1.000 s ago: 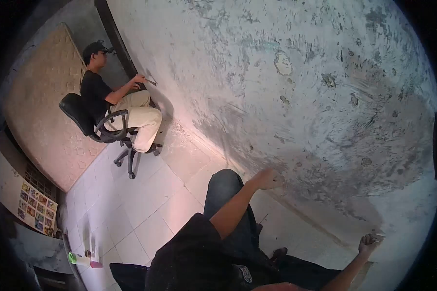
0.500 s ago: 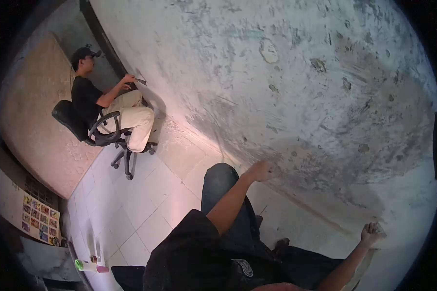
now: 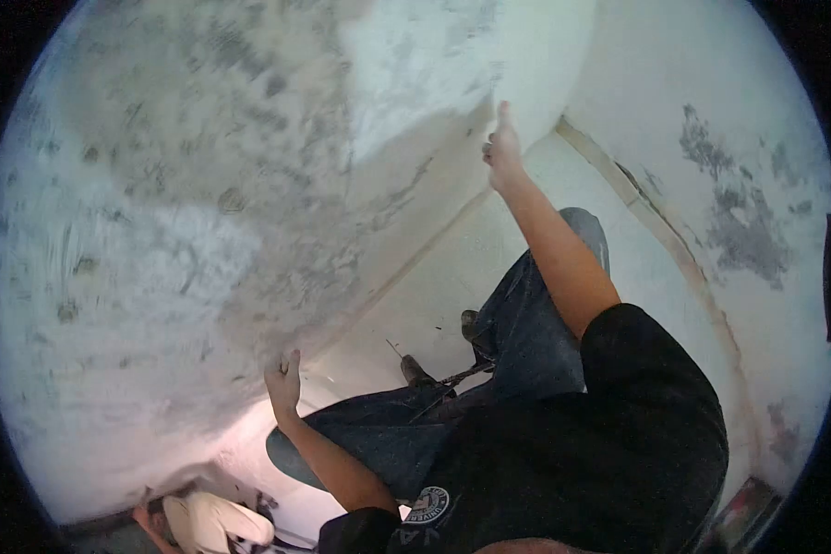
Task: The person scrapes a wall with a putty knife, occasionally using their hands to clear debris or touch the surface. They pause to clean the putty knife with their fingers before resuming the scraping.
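My left hand (image 3: 283, 386) is against or very close to the lower part of the patchy wall (image 3: 286, 249), with its thumb pointing up and its fingers curled. Farther up the view, my right hand (image 3: 502, 155) is beside the same wall near the corner. Its fingers are bent in and its thumb sticks out; a thin dark line near the thumb could be a shadow or an edge. I cannot make out what either hand holds. Grey stains and pale patches cover the wall between and above my hands.
A second wall (image 3: 674, 175) with dark stains stands at the right. The pale floor (image 3: 379, 337) runs between my legs and the patchy wall, with a thin stick-like piece (image 3: 394, 348) on it. A seated person in light trousers (image 3: 217, 523) is at the lower left.
My view has swung right toward the corner. The seated person has dropped to the lower left, and the second wall has come into sight. Both hands remain near the patchy wall.
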`<state>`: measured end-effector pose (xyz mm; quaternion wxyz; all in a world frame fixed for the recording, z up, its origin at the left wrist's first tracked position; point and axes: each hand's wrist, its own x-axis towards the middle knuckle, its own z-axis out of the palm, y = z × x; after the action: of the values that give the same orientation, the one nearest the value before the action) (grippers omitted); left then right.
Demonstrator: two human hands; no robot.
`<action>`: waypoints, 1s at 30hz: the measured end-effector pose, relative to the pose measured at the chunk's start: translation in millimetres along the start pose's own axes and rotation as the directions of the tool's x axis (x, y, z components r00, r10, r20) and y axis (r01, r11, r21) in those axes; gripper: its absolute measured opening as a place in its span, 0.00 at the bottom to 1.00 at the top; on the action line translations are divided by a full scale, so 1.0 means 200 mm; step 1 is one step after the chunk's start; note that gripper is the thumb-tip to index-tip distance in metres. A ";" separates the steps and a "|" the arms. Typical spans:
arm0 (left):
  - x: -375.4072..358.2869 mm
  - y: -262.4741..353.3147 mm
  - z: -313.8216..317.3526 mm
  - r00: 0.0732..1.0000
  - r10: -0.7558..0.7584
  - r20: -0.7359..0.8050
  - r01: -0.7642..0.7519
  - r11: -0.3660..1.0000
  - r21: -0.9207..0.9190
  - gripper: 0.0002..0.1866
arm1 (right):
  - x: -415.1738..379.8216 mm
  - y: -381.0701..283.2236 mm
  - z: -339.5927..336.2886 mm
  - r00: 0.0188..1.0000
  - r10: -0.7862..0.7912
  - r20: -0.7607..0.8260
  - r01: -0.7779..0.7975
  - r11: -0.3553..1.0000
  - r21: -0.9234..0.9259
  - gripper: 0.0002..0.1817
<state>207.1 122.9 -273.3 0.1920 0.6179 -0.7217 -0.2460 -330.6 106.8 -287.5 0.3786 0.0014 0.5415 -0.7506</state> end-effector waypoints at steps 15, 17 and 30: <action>0.06 -0.12 0.09 0.987 -0.070 0.147 0.082 0.993 -0.080 0.25 | 0.11 -0.05 0.03 0.991 -0.067 -0.114 0.062 0.997 -0.046 0.39; 0.06 -0.13 0.09 0.986 -0.053 0.158 0.066 0.995 -0.075 0.25 | 0.14 0.00 0.03 0.983 -0.112 -0.144 0.101 0.992 -0.075 0.39; 0.06 -0.17 0.08 0.977 -0.128 0.169 0.146 0.984 -0.102 0.25 | 0.13 -0.02 0.11 0.974 -0.136 -0.179 0.112 0.984 -0.142 0.42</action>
<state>223.9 108.6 -306.1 0.1504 0.6323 -0.6753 -0.3486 -342.9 75.4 -285.8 0.2775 0.0134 0.6218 -0.7322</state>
